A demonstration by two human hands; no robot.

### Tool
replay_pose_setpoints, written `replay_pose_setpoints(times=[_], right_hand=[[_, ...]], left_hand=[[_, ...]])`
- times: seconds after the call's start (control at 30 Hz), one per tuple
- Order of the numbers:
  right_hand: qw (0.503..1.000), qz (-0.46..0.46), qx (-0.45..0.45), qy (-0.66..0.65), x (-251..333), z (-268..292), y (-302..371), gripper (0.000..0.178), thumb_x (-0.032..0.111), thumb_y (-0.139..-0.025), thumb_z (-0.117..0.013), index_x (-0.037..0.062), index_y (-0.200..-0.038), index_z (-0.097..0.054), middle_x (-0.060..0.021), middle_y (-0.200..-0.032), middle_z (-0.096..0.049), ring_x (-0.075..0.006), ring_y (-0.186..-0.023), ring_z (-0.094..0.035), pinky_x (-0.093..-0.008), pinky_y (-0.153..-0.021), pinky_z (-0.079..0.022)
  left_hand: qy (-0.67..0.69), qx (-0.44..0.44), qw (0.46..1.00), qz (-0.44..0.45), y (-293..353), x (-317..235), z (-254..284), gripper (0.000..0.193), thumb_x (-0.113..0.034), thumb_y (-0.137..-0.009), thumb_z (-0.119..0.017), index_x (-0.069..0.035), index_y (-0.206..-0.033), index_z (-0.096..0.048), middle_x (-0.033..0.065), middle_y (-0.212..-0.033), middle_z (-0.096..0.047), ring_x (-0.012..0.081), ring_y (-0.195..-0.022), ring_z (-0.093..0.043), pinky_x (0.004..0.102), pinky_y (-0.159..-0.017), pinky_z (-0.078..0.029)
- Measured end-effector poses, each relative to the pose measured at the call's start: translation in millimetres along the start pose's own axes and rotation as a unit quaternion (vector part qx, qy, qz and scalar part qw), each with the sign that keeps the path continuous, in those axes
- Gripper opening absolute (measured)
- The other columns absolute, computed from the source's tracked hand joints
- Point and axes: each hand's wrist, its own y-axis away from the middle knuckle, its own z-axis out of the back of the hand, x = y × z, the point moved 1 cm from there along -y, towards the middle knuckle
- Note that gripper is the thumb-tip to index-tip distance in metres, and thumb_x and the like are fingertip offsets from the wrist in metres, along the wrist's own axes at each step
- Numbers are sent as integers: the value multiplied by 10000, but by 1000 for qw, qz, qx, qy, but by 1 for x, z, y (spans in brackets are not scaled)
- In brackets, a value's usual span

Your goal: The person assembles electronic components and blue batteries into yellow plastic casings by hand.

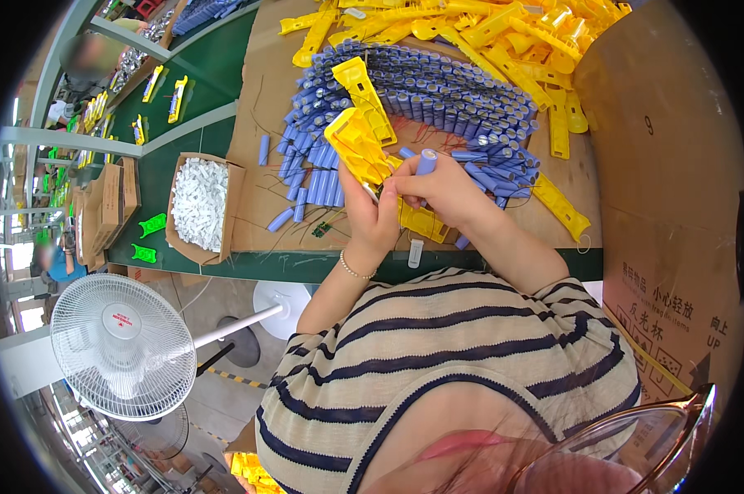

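My left hand (370, 216) is closed round a yellow plastic housing (357, 142), held above the table with its long end pointing away from me. Close against it, my right hand (444, 191) grips a blue cylindrical battery cell (426, 162), its pale end facing up. The fingertips of both hands meet at the housing's near end, and what lies between them is partly hidden. Just beyond is another yellow housing (365, 95), resting on many blue battery cells (438, 107) stacked in rows. Below my right hand lies one more yellow housing (424, 221).
A heap of yellow housings (504, 33) covers the far side. Left stands a carton of small white parts (200, 204), beside green plastic pieces (145, 253). A tall cardboard box (664, 156) walls the right. A white fan (123, 346) stands at lower left; a white piece (416, 253) lies at the front edge.
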Motion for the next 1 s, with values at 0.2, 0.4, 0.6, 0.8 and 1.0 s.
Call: replay_pose_setpoints(times=[0.2,0.4,0.6,0.8,1.0], right_hand=[[999,21,-4,32,3,0,5,118,148,-780,-685,33,-780,-660,8,-610,-558,-62,-544,-486,-206,-502,-360],[1000,20,16,-1,2,2,5,147,139,-771,-702,9,-836,-681,-27,-756,-638,-81,-655,-566,-226,-592,-439],[988,109,21,105,2,1,4,153,132,-785,-676,-8,-844,-674,-18,-746,-643,-81,-649,-557,-224,-603,-442],[961,217,-16,172,2,-5,6,139,118,-773,-671,1,-848,-667,-57,-701,-640,-88,-626,-560,-246,-588,-448],[926,265,-23,266,5,0,6,115,75,-780,-661,-20,-843,-644,-22,-703,-610,-89,-663,-570,-225,-604,-448]], left_hand=[[5,9,1000,30,-2,-1,1,544,-64,-866,-366,48,-1362,-175,176,-1237,-423,227,-1086,-474,338,-954,-371],[-21,12,999,29,-1,0,3,555,-75,-873,-361,35,-1380,-163,164,-1285,-385,229,-1135,-445,347,-987,-344],[8,-10,999,41,-5,-4,2,524,-61,-869,-366,49,-1357,-209,166,-1265,-404,225,-1127,-444,341,-984,-338],[45,-6,998,45,-7,4,3,494,-60,-878,-375,42,-1344,-245,152,-1258,-414,206,-1109,-451,328,-971,-349],[13,0,998,61,-9,12,5,453,-43,-886,-402,34,-1318,-294,122,-1163,-486,175,-1013,-499,309,-906,-397]])
